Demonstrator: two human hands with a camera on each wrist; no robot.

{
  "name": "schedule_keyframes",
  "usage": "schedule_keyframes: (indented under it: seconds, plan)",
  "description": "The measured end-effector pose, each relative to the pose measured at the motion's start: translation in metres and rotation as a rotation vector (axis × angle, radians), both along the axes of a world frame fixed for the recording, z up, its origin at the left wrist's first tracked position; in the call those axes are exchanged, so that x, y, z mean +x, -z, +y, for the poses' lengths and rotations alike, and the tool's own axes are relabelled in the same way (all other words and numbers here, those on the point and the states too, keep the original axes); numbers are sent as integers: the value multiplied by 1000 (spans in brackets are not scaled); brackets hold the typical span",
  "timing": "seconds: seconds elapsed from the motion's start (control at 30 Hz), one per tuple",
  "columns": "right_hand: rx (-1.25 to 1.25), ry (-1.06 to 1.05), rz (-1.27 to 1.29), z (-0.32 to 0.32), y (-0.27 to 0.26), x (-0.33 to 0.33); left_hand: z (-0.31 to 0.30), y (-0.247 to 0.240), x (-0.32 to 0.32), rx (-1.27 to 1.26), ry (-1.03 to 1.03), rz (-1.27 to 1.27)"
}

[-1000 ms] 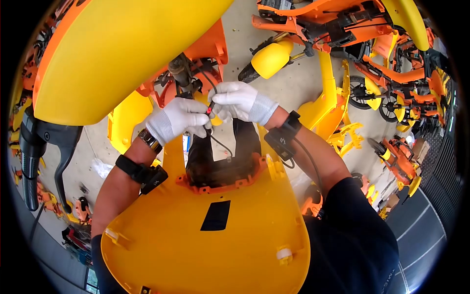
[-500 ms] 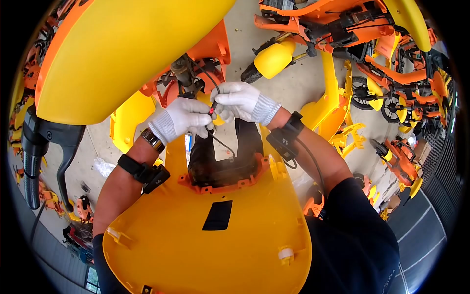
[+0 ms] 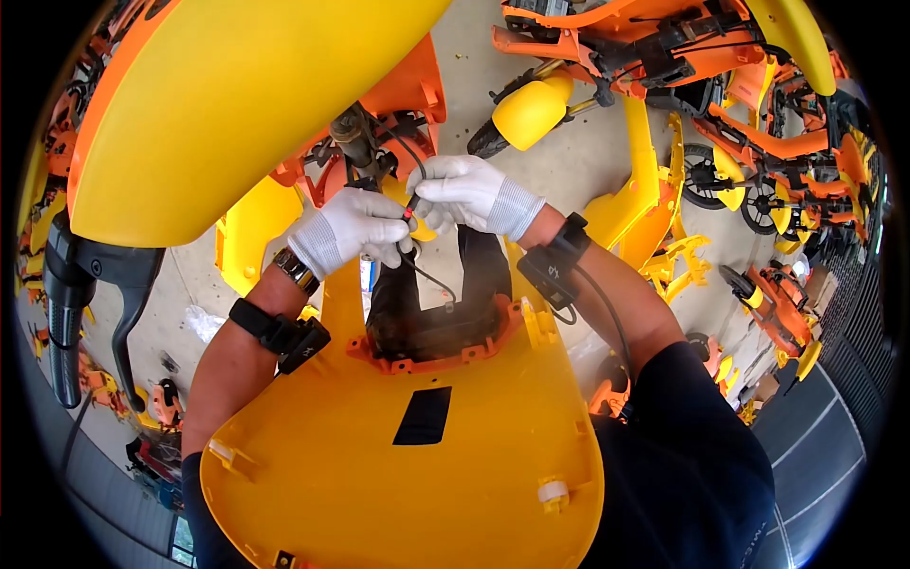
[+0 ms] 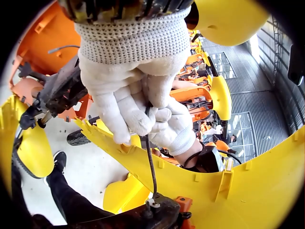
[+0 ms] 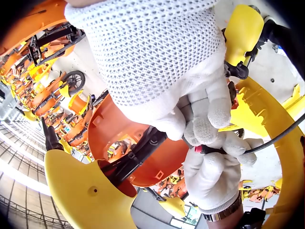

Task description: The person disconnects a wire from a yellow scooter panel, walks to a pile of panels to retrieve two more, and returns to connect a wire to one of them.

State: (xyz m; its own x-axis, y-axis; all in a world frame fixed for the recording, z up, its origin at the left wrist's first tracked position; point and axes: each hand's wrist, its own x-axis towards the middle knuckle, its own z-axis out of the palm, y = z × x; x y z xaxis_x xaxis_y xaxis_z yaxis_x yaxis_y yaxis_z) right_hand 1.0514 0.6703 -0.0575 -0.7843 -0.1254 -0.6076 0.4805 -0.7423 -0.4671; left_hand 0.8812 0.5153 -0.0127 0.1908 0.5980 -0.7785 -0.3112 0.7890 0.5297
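Note:
Both hands wear white knit gloves and meet at a thin black cable (image 3: 431, 277) in the middle of the head view. My left hand (image 3: 355, 228) pinches the cable beside a small red piece (image 5: 198, 149). Just to the right and slightly higher, my right hand (image 3: 464, 192) pinches the cable's upper part, fingertips right at the red piece. From the left hand the cable runs down to a dark part (image 4: 162, 207) at the end of a large yellow panel (image 3: 398, 503). That panel lies inner side up before the body, with a black rectangular patch (image 3: 420, 417) on it.
A large yellow cover (image 3: 256, 104) and a handlebar grip with brake lever (image 3: 123, 313) stand close at the left. Behind the hands is an orange shell (image 3: 403, 90) with a metal column (image 3: 353, 133). Partly built orange scooters (image 3: 777, 308) and loose yellow panels (image 3: 630, 199) fill the right.
Both hands keep their pinch on the cable, almost unmoved. The head view has shifted slightly, so the scene sits a little further right.

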Motion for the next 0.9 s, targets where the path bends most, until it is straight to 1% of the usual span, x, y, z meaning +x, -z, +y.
schedule_keyframes:
  seconds: [0.13, 0.37, 0.47, 0.57, 0.63, 0.77, 0.9]
  plan:
    - [68, -29, -21, 2, -8, -2, -1, 2, -1, -4, -14, -22]
    - [232, -89, 21, 4, -17, -3, 1, 0, -2, -57, 4, -9]
    - [284, -113, 16, 6, -20, -6, 2, -2, -1, -44, 15, 17]
    - [363, -155, 29, 7, -25, -8, 0, 1, -1, -52, -7, 7]
    - [415, -186, 39, 9, -28, -10, -2, 7, -2, -14, -31, -25]
    - [491, -174, 57, 9, -33, -12, -2, 5, 0, 39, -84, -26]
    - [518, -121, 48, 0, -32, -5, 1, 7, 1, 48, -90, 26]
